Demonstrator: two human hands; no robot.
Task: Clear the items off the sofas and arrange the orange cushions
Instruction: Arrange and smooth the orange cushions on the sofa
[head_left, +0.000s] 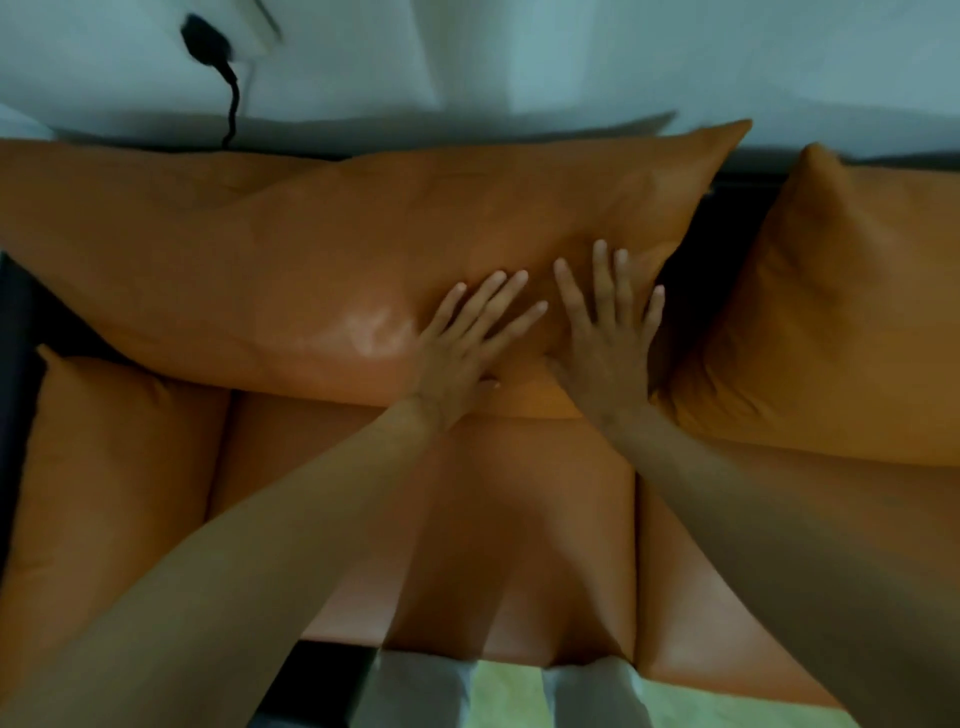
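Hands (462, 348) flat, pressing orange cushion (322, 260).

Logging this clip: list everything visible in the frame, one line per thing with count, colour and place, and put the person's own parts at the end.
large cushion: 1, orange, propped along the sofa back, centre
side cushions: 2, orange, one at the left end, one at the right end
seat cushions: orange, sofa seat, front centre; count unclear
wall: white, behind the sofa
plug and cable: 1, black, on the wall, upper left, cable running down behind the large cushion
left hand: 1, fingers straight, pressing flat on the large cushion
right hand: 1, fingers spread, pressing flat on the large cushion beside the left hand
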